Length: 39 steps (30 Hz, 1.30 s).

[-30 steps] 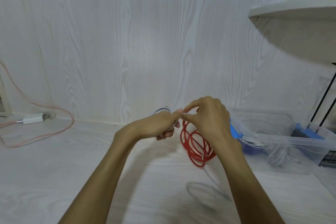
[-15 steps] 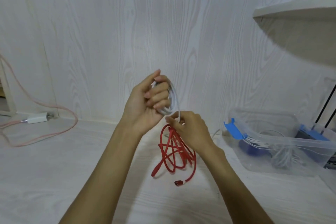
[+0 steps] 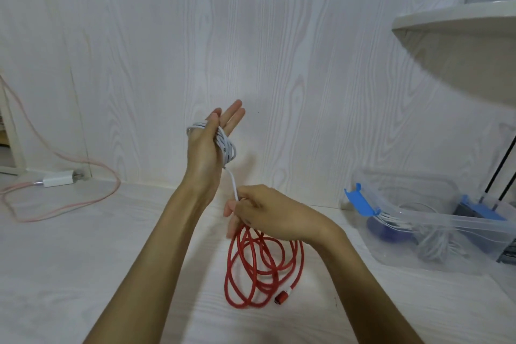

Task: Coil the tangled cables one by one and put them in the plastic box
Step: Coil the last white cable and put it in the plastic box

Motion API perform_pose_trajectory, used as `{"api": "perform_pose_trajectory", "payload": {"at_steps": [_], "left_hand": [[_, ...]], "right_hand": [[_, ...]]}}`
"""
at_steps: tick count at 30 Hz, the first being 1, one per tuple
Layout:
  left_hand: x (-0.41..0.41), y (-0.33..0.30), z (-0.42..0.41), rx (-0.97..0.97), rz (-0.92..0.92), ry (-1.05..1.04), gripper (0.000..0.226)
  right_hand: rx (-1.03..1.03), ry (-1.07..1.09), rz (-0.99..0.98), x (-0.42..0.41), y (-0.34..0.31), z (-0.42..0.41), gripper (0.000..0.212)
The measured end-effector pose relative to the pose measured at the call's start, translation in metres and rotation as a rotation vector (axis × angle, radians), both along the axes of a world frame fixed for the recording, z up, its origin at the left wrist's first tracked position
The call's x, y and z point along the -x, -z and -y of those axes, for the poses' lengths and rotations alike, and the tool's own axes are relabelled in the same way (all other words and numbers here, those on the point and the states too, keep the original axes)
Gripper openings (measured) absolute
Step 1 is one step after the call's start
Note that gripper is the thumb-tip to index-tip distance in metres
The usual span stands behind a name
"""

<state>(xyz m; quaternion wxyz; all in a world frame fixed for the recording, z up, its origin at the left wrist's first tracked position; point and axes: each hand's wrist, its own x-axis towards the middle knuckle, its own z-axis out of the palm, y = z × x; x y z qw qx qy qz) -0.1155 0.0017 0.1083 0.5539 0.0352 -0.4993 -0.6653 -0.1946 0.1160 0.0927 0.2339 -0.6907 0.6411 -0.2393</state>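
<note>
Our left hand (image 3: 208,145) stands upright with fingers straight, the white cable (image 3: 226,149) looped around it. At five o'clock below, our right hand (image 3: 268,213) pinches its tail, above the red cable (image 3: 261,268). The plastic box (image 3: 435,220) sits at three o'clock.

Two hands: left hand (image 3: 206,145), right hand (image 3: 268,212). One white cable (image 3: 227,148), one red cable (image 3: 262,268), one pink cable (image 3: 69,204), one plastic box (image 3: 435,220), one white charger (image 3: 57,179).
</note>
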Motion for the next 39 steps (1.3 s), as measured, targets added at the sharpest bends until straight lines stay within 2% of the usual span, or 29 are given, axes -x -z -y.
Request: {"api": "perform_pose_trajectory", "payload": {"at_steps": [2,4,9,12,14,17,18,21,22,23,25,27,28,30,34,36,37,39], "left_hand": [[0.004,0.003,-0.003,0.19,0.208,-0.148,0.021],[0.003,0.008,-0.003,0.369,0.456,-0.194,0.022],[-0.006,0.017,-0.005,0.519,1.03,0.053,0.026],[0.0,0.013,-0.012,0.537,1.211,0.291,0.038],[-0.003,0.012,-0.012,0.432,1.206,0.478,0.046],[-0.018,0.011,-0.006,0.525,1.137,0.545,0.037],[-0.023,0.011,-0.004,0.512,1.072,0.515,0.031],[-0.022,0.007,0.0,0.282,0.785,0.305,0.023],[-0.018,0.005,0.002,0.198,0.682,0.229,0.023],[-0.014,0.004,0.003,0.114,0.58,0.164,0.024],[-0.009,0.001,0.005,-0.012,0.422,0.055,0.025],[-0.007,0.001,0.007,-0.063,0.374,-0.027,0.025],[-0.007,0.002,0.008,-0.065,0.386,-0.051,0.025],[-0.007,0.004,0.007,-0.018,0.46,-0.054,0.026],[-0.008,-0.001,-0.001,0.151,0.656,0.089,0.027],[-0.01,-0.003,-0.008,0.229,0.666,0.182,0.028],[-0.012,-0.004,-0.01,0.259,0.648,0.236,0.028],[-0.015,-0.007,-0.013,0.264,0.564,0.333,0.025]], "right_hand": [[-0.045,-0.069,0.043,0.003,-0.006,-0.006,0.021],[-0.055,-0.089,0.023,0.011,-0.012,-0.013,0.025],[0.106,0.078,-0.173,0.038,-0.024,-0.026,0.02],[0.238,0.244,-0.185,0.051,-0.021,-0.024,0.022],[0.308,0.335,-0.176,0.06,-0.016,-0.021,0.021],[0.308,0.391,-0.191,0.069,-0.001,-0.013,0.022],[0.305,0.402,-0.213,0.073,0.005,-0.011,0.021],[0.325,0.48,-0.182,0.086,0.016,-0.007,0.008],[0.295,0.51,-0.145,0.091,0.017,-0.008,0.014],[0.211,0.529,-0.128,0.096,0.018,-0.009,0.031],[-0.057,0.501,-0.252,0.105,0.023,-0.012,0.06],[-0.263,0.431,-0.333,0.108,0.026,-0.016,0.064],[-0.277,0.399,-0.279,0.108,0.026,-0.017,0.058],[-0.158,0.358,-0.144,0.105,0.02,-0.017,0.048],[0.335,0.41,-0.059,0.086,-0.002,-0.017,0.047],[0.359,0.308,0.054,0.068,-0.013,-0.016,0.044],[0.356,0.28,0.071,0.058,-0.015,-0.014,0.037],[0.402,0.361,-0.022,0.05,-0.009,-0.006,0.022]]}}
